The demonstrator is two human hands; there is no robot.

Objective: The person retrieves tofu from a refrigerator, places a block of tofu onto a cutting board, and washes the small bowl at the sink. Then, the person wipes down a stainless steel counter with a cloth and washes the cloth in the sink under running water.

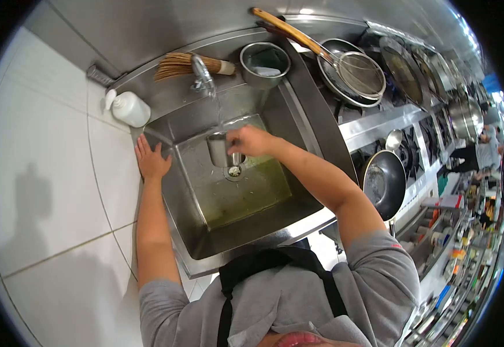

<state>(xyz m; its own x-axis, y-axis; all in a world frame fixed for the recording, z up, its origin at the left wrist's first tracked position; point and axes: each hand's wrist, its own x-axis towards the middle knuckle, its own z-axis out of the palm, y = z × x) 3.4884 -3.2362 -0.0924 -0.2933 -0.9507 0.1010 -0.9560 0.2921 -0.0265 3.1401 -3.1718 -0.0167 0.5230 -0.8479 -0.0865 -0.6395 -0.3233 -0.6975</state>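
Observation:
My right hand point(251, 141) grips a metal cup point(219, 151) by its side, over the basin of a steel sink point(252, 205). Water runs from the faucet point(203, 75) just behind the cup. Below the cup is the drain point(234, 172), with small pale bits on it, and shallow greenish water covers part of the basin floor. My left hand point(153, 160) rests with fingers spread on the sink's left rim, beside the tiled wall, holding nothing.
A white pump bottle point(130, 109) stands at the back left corner. Behind the faucet lies a straw brush point(188, 65), with a metal bowl point(265, 65) to its right. Pans point(384, 184) and a strainer point(361, 75) sit on the stove. A person point(483, 156) stands far right.

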